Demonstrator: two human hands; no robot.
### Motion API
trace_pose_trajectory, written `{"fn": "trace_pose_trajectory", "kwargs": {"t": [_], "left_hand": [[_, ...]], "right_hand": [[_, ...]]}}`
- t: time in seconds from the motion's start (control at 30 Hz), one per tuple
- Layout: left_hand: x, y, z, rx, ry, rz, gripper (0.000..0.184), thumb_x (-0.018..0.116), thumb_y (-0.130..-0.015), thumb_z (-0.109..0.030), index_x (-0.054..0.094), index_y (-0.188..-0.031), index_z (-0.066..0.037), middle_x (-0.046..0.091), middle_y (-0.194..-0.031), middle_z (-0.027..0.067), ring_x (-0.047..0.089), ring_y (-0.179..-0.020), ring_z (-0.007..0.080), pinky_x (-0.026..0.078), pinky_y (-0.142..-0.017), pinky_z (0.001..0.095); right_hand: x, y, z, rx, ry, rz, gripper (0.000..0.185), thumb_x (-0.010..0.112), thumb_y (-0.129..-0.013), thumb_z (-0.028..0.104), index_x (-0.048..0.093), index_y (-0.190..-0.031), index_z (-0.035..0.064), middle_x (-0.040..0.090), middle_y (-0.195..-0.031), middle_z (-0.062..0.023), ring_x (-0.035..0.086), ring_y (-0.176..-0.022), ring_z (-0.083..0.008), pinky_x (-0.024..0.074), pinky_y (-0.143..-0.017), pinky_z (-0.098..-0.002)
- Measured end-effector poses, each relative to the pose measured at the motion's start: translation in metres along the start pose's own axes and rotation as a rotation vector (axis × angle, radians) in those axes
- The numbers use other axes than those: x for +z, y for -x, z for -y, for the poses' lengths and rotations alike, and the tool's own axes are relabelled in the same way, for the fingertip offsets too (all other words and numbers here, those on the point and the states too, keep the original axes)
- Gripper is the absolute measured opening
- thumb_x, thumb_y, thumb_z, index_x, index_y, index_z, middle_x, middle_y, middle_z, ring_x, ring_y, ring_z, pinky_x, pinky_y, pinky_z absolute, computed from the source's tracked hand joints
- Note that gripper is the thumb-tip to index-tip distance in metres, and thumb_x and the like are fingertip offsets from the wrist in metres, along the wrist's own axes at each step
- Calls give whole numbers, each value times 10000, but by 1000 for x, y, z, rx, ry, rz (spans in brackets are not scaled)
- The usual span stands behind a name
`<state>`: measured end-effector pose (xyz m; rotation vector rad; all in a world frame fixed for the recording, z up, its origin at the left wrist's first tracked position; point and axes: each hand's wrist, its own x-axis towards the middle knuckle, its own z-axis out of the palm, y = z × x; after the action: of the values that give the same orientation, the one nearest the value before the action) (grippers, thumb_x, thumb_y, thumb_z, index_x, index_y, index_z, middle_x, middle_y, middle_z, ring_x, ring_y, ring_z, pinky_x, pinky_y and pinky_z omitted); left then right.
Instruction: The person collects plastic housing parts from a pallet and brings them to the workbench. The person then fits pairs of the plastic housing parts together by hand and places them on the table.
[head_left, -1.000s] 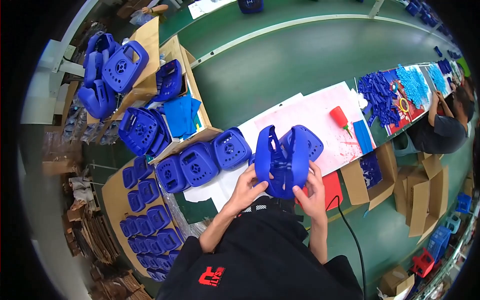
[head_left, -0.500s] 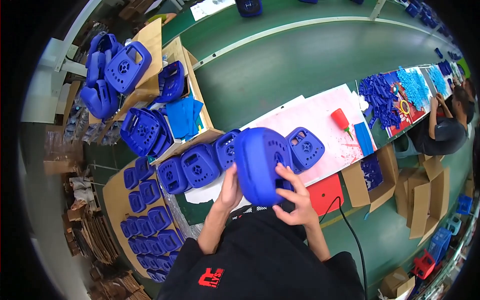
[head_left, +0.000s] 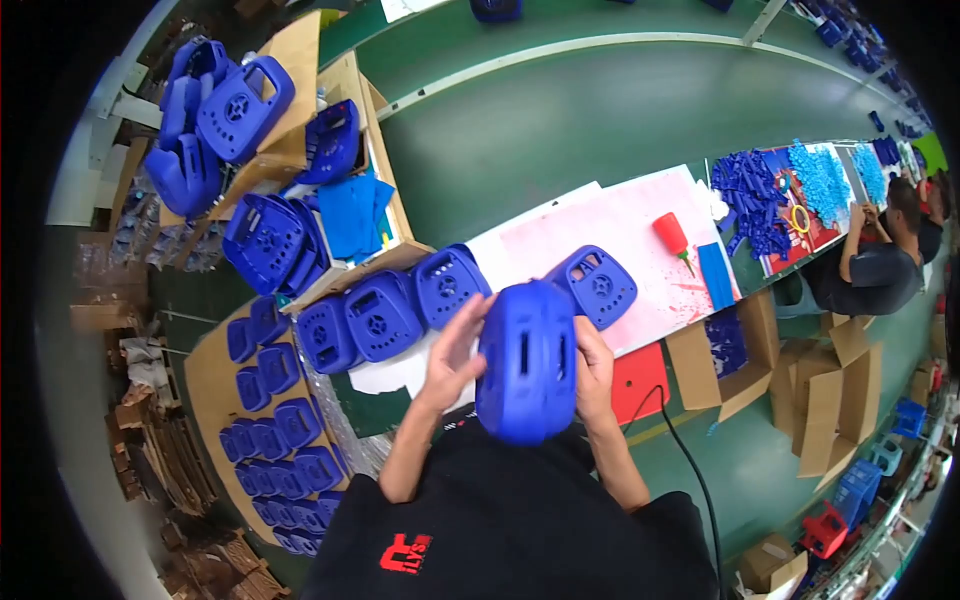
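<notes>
Between my two hands is a rounded blue plastic housing [head_left: 525, 365], its edge with two dark slots facing me. My left hand [head_left: 452, 355] rests against its left side, fingers extended up along it. My right hand [head_left: 594, 372] grips the right side, the fingertips partly hidden behind it. Just beyond, a flat-faced blue housing [head_left: 598, 288] with a round grille lies on the white and pink-stained sheet [head_left: 640, 220]. To the left, a row of similar blue housings [head_left: 378, 318] stands along the table edge.
A red bottle [head_left: 670, 233] and blue strips [head_left: 716, 277] lie on the sheet. Blue parts fill a carton [head_left: 240, 150] and a brown board [head_left: 205, 400] at left. A red stool [head_left: 640, 385], a black cable [head_left: 690, 450] and open boxes are at right, near a seated person [head_left: 885, 260].
The held housing has turned so its slotted edge faces me instead of its grille side. My right hand has moved from its face to its right side. The whole view has shifted slightly.
</notes>
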<state>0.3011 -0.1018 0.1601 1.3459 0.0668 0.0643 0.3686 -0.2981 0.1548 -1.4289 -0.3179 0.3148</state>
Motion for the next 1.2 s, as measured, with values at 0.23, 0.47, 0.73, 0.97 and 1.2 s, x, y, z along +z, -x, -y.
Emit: {"fn": "trace_pose_trajectory", "kwargs": {"t": [0.23,0.47,0.73,0.97,1.2], "left_hand": [[0,-2,10,154,-322,-86,521,328,-980,-271,339,-1407,26,321,-1483,170,232,-1409,265,182,-1143,375],[-4,17,60,-209,-97,-109,639,313,-988,-412,216,-1453,16,237,-1492,154,224,-1394,261,170,-1139,359],[-6,15,33,-240,195,-88,923,458,-844,-664,234,-1461,-15,164,-1504,173,200,-1402,289,155,-1141,397],[-5,12,-5,-58,-514,121,1113,784,-575,-615,299,-1451,-129,10,-1496,241,97,-1393,455,162,-1124,515],[-12,26,10,-85,-371,9,1092,799,-574,-569,302,-1437,-121,28,-1474,201,141,-1374,421,203,-1104,530]], "right_hand": [[29,21,36,75,361,59,423,545,-865,11,553,-1287,30,522,-976,-112,566,-792,-191,463,-712,-280],[18,29,18,176,128,158,477,520,-877,1,477,-1351,28,496,-1253,-169,485,-1214,-268,371,-1011,-326],[11,33,4,166,-429,223,626,601,-856,61,332,-1415,-22,417,-1349,-129,370,-1316,-236,306,-1075,-353],[13,35,-1,374,-535,150,797,801,-750,296,403,-1338,-66,471,-1312,-110,440,-1231,-198,333,-1050,-349],[7,33,4,382,-438,176,754,821,-727,287,466,-1289,-67,425,-1372,-98,448,-1233,-212,355,-1030,-333]]}}
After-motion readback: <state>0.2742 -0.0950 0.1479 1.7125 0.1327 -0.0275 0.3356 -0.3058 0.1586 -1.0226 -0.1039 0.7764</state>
